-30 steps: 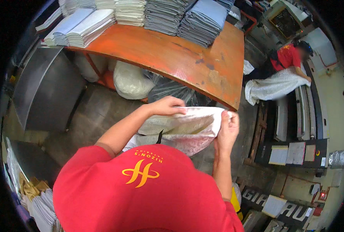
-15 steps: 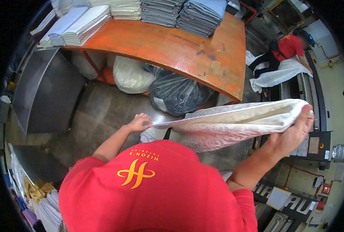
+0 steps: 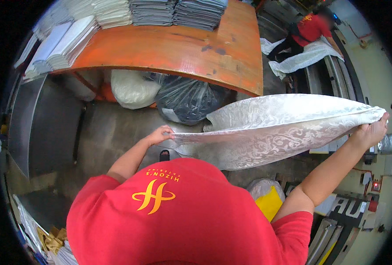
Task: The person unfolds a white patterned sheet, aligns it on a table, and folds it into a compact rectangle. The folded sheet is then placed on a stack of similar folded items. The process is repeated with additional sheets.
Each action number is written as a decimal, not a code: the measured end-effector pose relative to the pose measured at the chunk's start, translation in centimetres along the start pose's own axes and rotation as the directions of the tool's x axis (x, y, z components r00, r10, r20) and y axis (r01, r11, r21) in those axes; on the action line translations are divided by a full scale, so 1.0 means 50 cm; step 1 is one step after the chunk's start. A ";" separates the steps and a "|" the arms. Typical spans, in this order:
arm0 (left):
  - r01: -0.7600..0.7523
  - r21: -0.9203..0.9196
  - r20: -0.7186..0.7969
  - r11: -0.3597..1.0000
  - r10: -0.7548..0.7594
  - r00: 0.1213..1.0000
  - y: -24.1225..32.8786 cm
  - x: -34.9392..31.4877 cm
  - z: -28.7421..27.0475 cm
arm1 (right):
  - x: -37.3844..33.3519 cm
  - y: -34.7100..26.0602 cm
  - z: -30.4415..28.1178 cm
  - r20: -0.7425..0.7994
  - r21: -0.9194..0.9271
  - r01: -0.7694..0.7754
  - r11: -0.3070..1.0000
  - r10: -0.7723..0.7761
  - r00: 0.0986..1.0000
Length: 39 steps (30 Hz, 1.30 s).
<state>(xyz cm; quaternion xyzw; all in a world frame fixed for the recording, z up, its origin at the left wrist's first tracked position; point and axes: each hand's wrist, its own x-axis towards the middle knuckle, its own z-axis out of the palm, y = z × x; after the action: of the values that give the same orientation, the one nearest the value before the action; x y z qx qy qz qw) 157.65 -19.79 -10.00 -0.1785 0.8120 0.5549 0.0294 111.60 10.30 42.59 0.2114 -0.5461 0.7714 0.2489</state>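
Observation:
A white damask cloth [image 3: 266, 143] with a leafy scroll pattern hangs stretched between my two hands, folded lengthwise with its layers bulging apart in the middle. At its left end my left hand [image 3: 161, 135] pinches the edge between thumb and fingers. My right hand [image 3: 374, 129] grips the gathered right end with the arm reached out far to the right. The cloth's lower edge hangs over the floor in front of me.
Ahead stands an orange wooden table [image 3: 160, 48] bearing stacks of folded grey cloths [image 3: 198, 15] and white cloths [image 3: 72, 44]. Under it lie a black plastic bag [image 3: 189, 99] and a white bundle [image 3: 134, 88]. Far right, a co-worker [image 3: 310, 33] bends over rollers with white cloth.
My right hand has moved outward to the right, drawing the cloth longer and tauter. The left hand keeps its pinch. The cloth has turned to show its patterned side, and the whole view has shifted.

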 end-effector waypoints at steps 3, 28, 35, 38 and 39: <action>0.045 -0.559 -0.176 0.828 -0.171 0.970 0.003 0.024 -0.019 | 0.108 0.112 -0.110 -0.283 -0.301 0.189 0.935 -0.277 0.918; 0.002 -0.436 -0.005 0.900 -0.005 1.000 0.586 0.164 0.165 | -0.830 0.188 -0.183 0.167 0.012 -0.703 0.711 0.692 0.702; -0.169 -0.292 -0.069 0.941 0.156 0.985 0.556 0.123 0.208 | -0.846 0.229 -0.192 0.295 0.152 -0.762 0.630 0.707 0.643; -0.217 -0.280 -0.079 0.935 0.203 0.976 0.546 0.123 0.207 | -0.847 0.250 -0.195 0.274 -0.028 -0.825 0.565 0.798 0.537; -0.187 -0.281 -0.081 0.941 0.171 0.982 0.544 0.124 0.206 | -0.848 0.255 -0.194 0.347 0.025 -0.813 0.582 0.758 0.553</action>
<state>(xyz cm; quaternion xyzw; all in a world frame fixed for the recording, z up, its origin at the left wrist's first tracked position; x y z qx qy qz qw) 141.53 -3.27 8.77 -0.1215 0.7363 0.6620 -0.0697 136.58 9.43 4.79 0.0800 -0.5404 0.8055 -0.2295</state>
